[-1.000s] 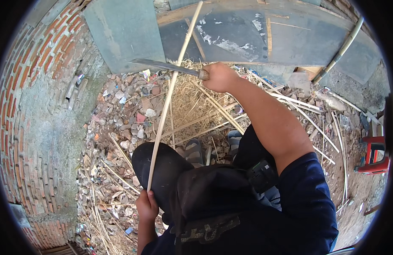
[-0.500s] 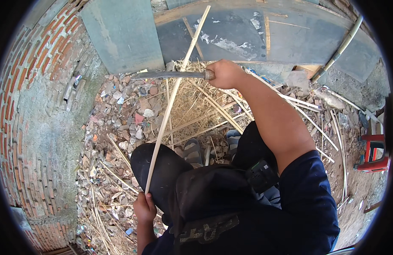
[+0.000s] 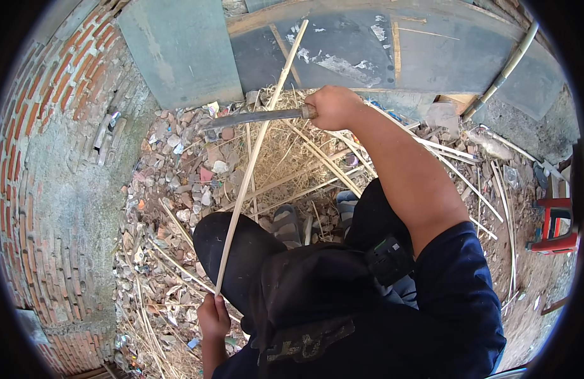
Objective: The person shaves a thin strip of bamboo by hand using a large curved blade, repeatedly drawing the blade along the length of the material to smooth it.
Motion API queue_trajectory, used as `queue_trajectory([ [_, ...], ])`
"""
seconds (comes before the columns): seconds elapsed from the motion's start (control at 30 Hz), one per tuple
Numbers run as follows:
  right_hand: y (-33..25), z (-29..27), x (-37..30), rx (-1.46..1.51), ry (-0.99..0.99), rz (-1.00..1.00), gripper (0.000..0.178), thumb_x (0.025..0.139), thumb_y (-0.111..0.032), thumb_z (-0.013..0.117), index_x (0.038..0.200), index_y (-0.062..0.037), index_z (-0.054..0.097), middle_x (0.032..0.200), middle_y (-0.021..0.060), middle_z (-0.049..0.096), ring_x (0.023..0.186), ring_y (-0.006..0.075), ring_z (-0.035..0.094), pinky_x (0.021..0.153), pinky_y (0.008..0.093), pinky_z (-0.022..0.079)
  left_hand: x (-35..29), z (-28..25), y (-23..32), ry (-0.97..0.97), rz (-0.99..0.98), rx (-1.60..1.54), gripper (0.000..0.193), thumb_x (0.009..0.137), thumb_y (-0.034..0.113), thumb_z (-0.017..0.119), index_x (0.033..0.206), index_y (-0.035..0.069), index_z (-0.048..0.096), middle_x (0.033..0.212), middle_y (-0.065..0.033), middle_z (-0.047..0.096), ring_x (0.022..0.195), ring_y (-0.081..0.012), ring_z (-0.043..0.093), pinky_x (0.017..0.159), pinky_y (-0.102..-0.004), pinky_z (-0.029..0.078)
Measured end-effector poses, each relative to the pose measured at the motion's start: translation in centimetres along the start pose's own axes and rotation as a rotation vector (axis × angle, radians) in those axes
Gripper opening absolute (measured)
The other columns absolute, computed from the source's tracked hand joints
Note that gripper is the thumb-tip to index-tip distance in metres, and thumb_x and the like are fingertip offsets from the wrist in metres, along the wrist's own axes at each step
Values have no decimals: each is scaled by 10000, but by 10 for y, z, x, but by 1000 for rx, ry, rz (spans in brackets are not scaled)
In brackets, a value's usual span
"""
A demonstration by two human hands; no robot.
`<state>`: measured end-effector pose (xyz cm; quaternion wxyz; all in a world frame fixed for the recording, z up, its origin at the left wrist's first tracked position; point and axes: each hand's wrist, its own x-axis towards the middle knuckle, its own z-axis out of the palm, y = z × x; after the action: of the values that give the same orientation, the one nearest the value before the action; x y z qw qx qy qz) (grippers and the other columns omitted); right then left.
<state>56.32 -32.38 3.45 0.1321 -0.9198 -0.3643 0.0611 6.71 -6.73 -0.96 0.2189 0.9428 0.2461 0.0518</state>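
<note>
A long pale bamboo strip slants from beside my left knee up toward the grey panels ahead. My left hand is closed round its near end, thumb along the strip. Out in front, my right hand grips the handle of a machete, whose blade points left and lies across the strip's upper part. Blade and strip appear to touch. Beneath them spreads a heap of fine straw-coloured shavings.
Other bamboo strips lie across the stony, littered ground. A brick wall stands on the left, grey panels at the far side. At right are a red plastic stool and a leaning pole.
The bamboo strip has slid slightly back toward me with my left hand. The machete's tip has dipped a little nearer; my right hand has barely shifted.
</note>
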Motion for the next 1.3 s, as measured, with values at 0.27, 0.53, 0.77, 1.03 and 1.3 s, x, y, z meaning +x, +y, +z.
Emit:
queue_trajectory([
  [0.27,-52,-13,-15,-36,-47,-306,140,861,-176,586,931,-145,703,830,96,698,814,272,688,761,450,557,1,10,0,31,-19,16,326,1014,250,480,783,21,497,587,-216,542,566,-459,563,509,-496,404],
  [0.53,-5,-14,-8,125,50,-18,156,814,-177,611,924,-89,679,862,156,694,866,329,686,788,476,547,4,18,-12,57,31,28,324,1007,254,489,781,22,478,598,-226,534,578,-478,553,509,-502,401],
  [0.77,-70,-17,-22,-41,-84,-341,124,845,-192,626,913,-127,706,825,116,696,821,312,687,771,449,560,2,20,-10,76,24,11,315,1005,253,494,788,26,471,594,-220,534,563,-478,546,499,-498,400],
  [1.03,1,-7,-1,62,-24,90,235,793,-220,626,998,-130,695,954,148,712,959,336,686,828,481,552,12,16,-17,127,88,143,336,1029,273,451,818,14,484,610,-234,529,587,-486,557,504,-505,393],
  [1.3,-24,-11,-8,222,177,-109,165,739,-180,670,897,-134,679,815,131,694,797,346,683,724,465,543,10,17,-8,52,8,103,299,1014,246,447,850,1,493,663,-259,558,652,-509,572,553,-527,414],
])
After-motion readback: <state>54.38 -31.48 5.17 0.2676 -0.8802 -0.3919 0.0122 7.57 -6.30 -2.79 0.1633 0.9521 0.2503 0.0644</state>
